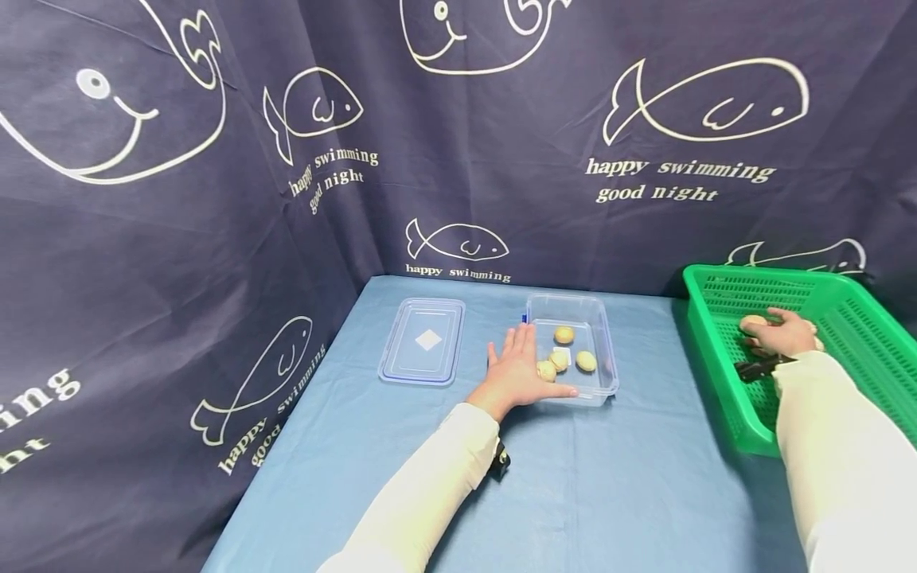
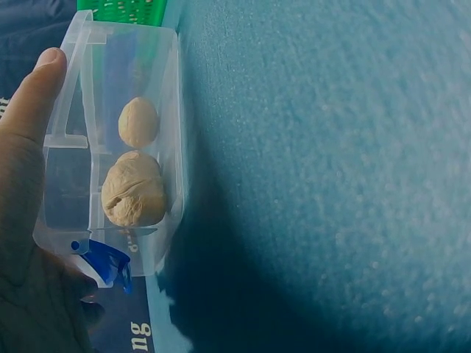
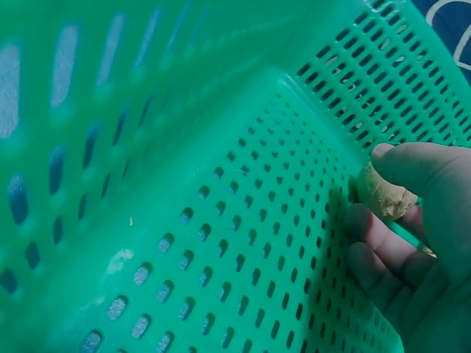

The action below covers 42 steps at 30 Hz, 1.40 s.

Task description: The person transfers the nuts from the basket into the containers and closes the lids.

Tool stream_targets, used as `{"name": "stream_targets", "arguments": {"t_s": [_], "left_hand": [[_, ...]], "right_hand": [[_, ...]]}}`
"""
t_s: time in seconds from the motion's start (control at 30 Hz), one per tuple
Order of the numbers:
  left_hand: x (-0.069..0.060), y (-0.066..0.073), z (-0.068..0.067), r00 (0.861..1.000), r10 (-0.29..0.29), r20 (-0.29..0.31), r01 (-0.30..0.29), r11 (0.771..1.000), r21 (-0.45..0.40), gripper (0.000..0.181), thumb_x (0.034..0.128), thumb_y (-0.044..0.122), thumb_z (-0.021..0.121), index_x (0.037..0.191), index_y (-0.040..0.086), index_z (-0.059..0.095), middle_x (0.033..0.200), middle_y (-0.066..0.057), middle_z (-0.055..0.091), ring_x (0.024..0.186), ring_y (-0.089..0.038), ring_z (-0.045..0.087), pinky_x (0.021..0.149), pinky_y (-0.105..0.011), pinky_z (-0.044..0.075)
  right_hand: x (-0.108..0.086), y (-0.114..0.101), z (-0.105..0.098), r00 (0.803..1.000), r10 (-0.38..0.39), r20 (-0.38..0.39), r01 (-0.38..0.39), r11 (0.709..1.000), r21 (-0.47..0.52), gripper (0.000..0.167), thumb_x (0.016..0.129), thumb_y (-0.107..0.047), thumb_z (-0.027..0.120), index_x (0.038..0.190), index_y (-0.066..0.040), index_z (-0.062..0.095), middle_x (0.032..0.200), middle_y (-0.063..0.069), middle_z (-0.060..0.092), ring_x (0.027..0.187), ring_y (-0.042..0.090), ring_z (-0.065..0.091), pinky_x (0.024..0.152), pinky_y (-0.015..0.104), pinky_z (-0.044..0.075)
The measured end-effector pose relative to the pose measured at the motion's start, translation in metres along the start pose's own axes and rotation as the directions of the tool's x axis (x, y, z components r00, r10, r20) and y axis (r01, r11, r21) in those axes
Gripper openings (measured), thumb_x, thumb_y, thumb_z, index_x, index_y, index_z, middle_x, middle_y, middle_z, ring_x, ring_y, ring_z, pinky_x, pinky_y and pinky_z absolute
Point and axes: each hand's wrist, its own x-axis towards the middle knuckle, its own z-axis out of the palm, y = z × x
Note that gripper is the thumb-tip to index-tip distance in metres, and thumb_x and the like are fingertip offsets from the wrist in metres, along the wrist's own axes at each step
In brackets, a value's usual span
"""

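My left hand (image 1: pixel 514 377) rests against the near left side of a clear plastic box (image 1: pixel 609 374), its fingers spread and straight. Several round beige pieces, one of them a tan ball (image 1: pixel 564 335), lie inside that box. In the left wrist view two pieces (image 2: pixel 134 190) show through the box wall beside the thumb. Inside the green basket (image 1: pixel 745 414), my right hand (image 1: pixel 784 334) pinches a beige ball (image 3: pixel 384 193) between thumb and fingers. Another piece is partly hidden behind this hand.
A clear lid with a blue seal (image 1: pixel 401 342) lies flat on the blue cloth (image 1: pixel 573 493), left of the box. A dark curtain with fish drawings (image 1: pixel 501 143) stands behind and to the left. The basket stands at the right edge of the view.
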Motion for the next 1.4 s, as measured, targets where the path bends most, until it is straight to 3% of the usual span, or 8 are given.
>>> {"name": "stream_targets", "arguments": {"t_s": [0.1,0.17,0.27,0.47,0.8,1.03,1.23,1.4], "left_hand": [[0.001,0.001,0.002,1.0,0.0,0.005,-0.001,1.0,0.016,0.138,0.0638,0.089,0.067,0.164,0.013,0.011,0.17,-0.005,0.011,0.156,-0.024,0.01,0.12,-0.062,0.012],[0.001,0.002,0.003,1.0,0.001,0.007,-0.001,1.0,0.019,0.138,0.0638,0.089,0.067,0.164,0.013,0.01,0.17,-0.006,0.011,0.156,-0.024,0.009,0.12,-0.062,0.012],[0.001,0.004,0.004,1.0,0.004,0.007,-0.004,1.0,0.014,0.139,0.0633,0.089,0.067,0.164,0.013,0.009,0.17,-0.006,0.012,0.156,-0.024,0.009,0.12,-0.062,0.012],[0.001,0.005,0.005,1.0,0.017,-0.003,-0.017,1.0,0.006,0.139,0.0628,0.089,0.067,0.164,0.012,0.011,0.17,-0.007,0.013,0.156,-0.025,0.01,0.119,-0.063,0.013],[-0.001,0.008,0.01,1.0,0.021,0.02,-0.022,0.999,0.025,0.138,0.0646,0.089,0.066,0.164,0.012,0.009,0.17,-0.007,0.012,0.156,-0.025,0.01,0.119,-0.062,0.012],[0.0,0.007,0.005,1.0,0.018,0.001,-0.018,1.0,0.014,0.138,0.0648,0.088,0.067,0.164,0.011,0.01,0.17,-0.007,0.012,0.156,-0.026,0.01,0.119,-0.062,0.013],[0.0,0.004,0.002,1.0,-0.001,0.016,0.0,1.0,0.018,0.137,0.0657,0.088,0.067,0.164,0.013,0.008,0.17,-0.007,0.01,0.156,-0.025,0.007,0.12,-0.062,0.011],[0.0,0.001,0.001,1.0,-0.001,0.024,0.001,1.0,0.019,0.137,0.066,0.087,0.067,0.164,0.012,0.007,0.17,-0.007,0.009,0.156,-0.026,0.007,0.12,-0.062,0.011]], "right_hand": [[-0.004,-0.001,0.0,1.0,-0.022,0.004,0.022,1.0,0.019,0.088,0.1,-0.033,0.057,0.149,0.022,0.009,0.118,0.047,0.055,0.059,-0.002,0.063,0.059,0.024,0.055],[-0.005,-0.002,0.0,0.999,-0.034,0.002,0.034,0.999,0.011,0.085,0.1,-0.032,0.056,0.148,0.022,0.014,0.095,0.03,0.07,0.058,0.003,0.066,0.058,0.024,0.055],[-0.006,-0.001,0.001,0.999,-0.049,-0.018,0.048,0.999,-0.024,0.076,0.099,-0.031,0.058,0.146,0.021,0.028,0.071,0.0,0.071,0.056,0.008,0.067,0.055,0.024,0.053],[-0.006,0.002,0.001,0.997,-0.058,-0.057,0.049,0.988,-0.145,0.066,0.098,-0.035,0.062,0.139,0.015,0.045,0.068,-0.002,0.069,0.057,0.008,0.062,0.054,0.028,0.05],[-0.02,-0.006,-0.008,0.999,-0.02,-0.039,0.014,0.989,-0.147,0.069,0.098,-0.036,0.062,0.14,0.015,0.043,0.067,0.002,0.073,0.059,0.005,0.065,0.054,0.024,0.048],[-0.013,-0.019,-0.013,0.998,-0.017,-0.067,0.021,0.998,0.059,0.065,0.094,-0.03,0.071,0.135,0.014,0.045,0.069,-0.012,0.068,0.06,0.007,0.068,0.057,0.035,0.059],[-0.015,-0.036,-0.012,0.998,-0.03,-0.057,0.039,0.988,0.148,0.047,0.093,-0.032,0.073,0.124,-0.002,0.056,0.07,-0.023,0.062,0.062,0.008,0.069,0.059,0.036,0.06],[-0.021,-0.049,-0.008,1.0,-0.01,-0.021,0.014,0.986,0.168,0.065,0.094,-0.039,0.071,0.138,0.004,0.05,0.075,-0.026,0.06,0.069,0.001,0.067,0.066,0.038,0.061]]}}
